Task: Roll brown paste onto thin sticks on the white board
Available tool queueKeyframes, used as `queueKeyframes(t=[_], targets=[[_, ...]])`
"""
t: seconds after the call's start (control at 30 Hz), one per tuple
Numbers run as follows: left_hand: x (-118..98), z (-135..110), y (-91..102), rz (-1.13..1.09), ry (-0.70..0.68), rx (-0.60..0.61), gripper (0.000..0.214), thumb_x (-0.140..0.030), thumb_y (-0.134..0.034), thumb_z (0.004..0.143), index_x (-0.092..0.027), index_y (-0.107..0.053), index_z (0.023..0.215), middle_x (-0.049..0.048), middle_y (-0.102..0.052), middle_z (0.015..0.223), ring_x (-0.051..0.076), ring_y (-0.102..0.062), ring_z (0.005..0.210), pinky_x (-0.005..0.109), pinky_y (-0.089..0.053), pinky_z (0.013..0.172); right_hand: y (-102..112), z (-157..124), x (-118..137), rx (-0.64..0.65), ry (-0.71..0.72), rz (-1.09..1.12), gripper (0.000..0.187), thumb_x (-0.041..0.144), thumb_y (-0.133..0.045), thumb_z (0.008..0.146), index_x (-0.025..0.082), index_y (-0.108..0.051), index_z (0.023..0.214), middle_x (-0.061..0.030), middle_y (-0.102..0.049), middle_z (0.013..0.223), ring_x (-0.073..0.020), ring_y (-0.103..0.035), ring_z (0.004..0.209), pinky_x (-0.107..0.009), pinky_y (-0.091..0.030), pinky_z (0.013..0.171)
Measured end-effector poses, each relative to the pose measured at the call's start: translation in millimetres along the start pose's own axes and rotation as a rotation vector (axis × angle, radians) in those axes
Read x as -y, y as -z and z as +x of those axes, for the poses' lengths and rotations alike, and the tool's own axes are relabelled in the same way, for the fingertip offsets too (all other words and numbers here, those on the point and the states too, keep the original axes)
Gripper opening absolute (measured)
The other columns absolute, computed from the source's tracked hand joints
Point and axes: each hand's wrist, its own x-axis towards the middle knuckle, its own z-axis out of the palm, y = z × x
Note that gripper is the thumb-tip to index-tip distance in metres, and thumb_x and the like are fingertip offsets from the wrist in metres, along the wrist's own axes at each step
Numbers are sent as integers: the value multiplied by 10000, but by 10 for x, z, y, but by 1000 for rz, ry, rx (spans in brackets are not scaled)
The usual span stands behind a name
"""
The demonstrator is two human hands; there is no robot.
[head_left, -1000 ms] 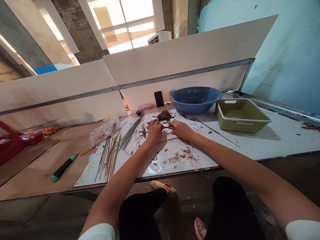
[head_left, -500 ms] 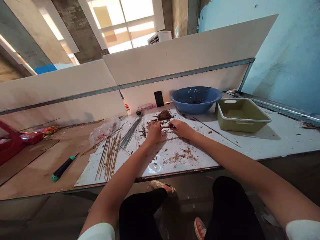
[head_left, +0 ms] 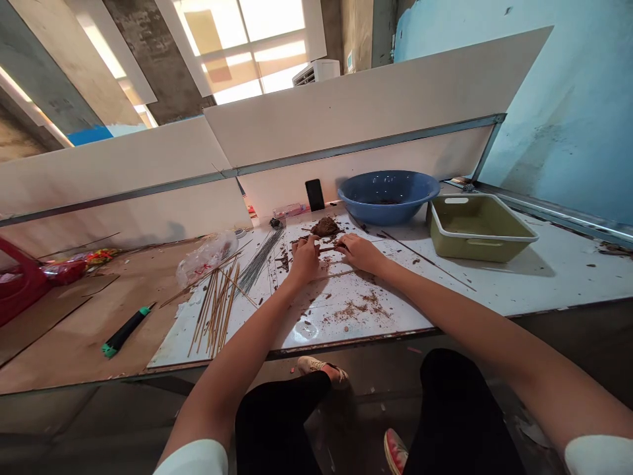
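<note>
Sitting at a bench here, looking down at my own arms. Both hands are close together on a white board: the left hand (head_left: 305, 260) and the right hand (head_left: 361, 254) are curled down in a narrow pinch on a thin stick (head_left: 330, 249), which runs between them just above the board. It looks coated in something brown, but it's too small to be sure. Another bare stick (head_left: 341, 272) lies right under the hands.

Just past the fingers sits a lump of brown paste (head_left: 325, 227), with brown crumbs (head_left: 357, 310) scattered all over the white board (head_left: 316, 330). To the left there's a loose pile of bamboo sticks (head_left: 215, 307) and a bunch of much thinner dark sticks (head_left: 260, 260), with a crumpled plastic bag (head_left: 206, 257) beside them.

Further back are a blue bowl (head_left: 388, 198) with a bit of dark stuff in the bottom, a black phone (head_left: 314, 194) propped against the white panel (head_left: 366, 158), and an olive-green tray (head_left: 475, 227) with a white rim off to the right — one long rod (head_left: 425, 260) lies near it. Over on the brown bench top there's a black-and-green knife (head_left: 127, 330).
</note>
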Motion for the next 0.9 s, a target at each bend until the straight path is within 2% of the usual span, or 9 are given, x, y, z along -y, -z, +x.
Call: queueKeyframes(t=[0.1, 0.2, 0.3, 0.5, 0.63, 0.77, 0.9], targets=[[-1, 10, 4, 13, 26, -10, 392, -127, -503, 1088, -211, -647, 1443, 134, -797, 1161, 353, -694, 1231, 493, -462, 1124, 4, -3, 9, 33, -19, -1, 177, 246, -580, 1170, 203, -743, 1114, -152, -806, 1143, -314, -717, 1168, -408, -539, 1028], [-3, -6, 10, 2, 7, -30, 357, -134, -529, 1073, -215, -677, 1388, 150, -798, 1238, 367, -648, 1266, 496, -461, 1121, -6, 0, 3, 19, -2, 25, 102, 178, -647, 1106, 221, -733, 1142, -137, -797, 1193, -317, -699, 1203, -416, -540, 1039], [-19, -32, 20, -5, -25, -16, 306, -162, -522, 1091, -227, -712, 1323, 142, -799, 1289, 362, -621, 1274, 505, -443, 1133, -17, -3, -14, -25, 0, 52, 191, 104, -676, 1034, 228, -709, 1175, -123, -776, 1223, -304, -693, 1198, -405, -541, 1031], [-48, -45, 42, 61, -100, 157, 182, -287, -604, 1115, -245, -780, 1094, 112, -826, 1200, 347, -640, 1232, 520, -405, 1116, -19, -33, -34, -3, -46, 86, 197, 131, -688, 1047, 230, -683, 1217, -101, -792, 1170, -285, -730, 1103, -357, -540, 933], [-30, -24, 41, 77, -107, 170, 215, -288, -586, 1133, -233, -787, 1079, 122, -838, 1181, 347, -647, 1226, 506, -406, 1092, -24, -25, -36, 11, -17, 124, 220, 146, -699, 1063, 213, -707, 1273, -128, -807, 1269, -292, -745, 1186, -366, -551, 990], [-12, 8, 30, 106, -72, 157, 237, -262, -538, 1154, -210, -769, 1152, 137, -832, 1092, 347, -677, 1182, 496, -410, 1094, -8, -3, -45, 31, 12, 118, 160, 216, -643, 1123, 195, -761, 1230, -148, -818, 1249, -304, -755, 1183, -402, -562, 1043], [-3, 10, 38, 110, -86, 151, 240, -278, -536, 1154, -230, -748, 1053, 129, -823, 1041, 353, -666, 1178, 497, -411, 1081, 13, 1, -60, 50, 44, 136, 197, 256, -599, 1151, 210, -781, 1208, -135, -820, 1222, -297, -761, 1156, -409, -572, 1043]])
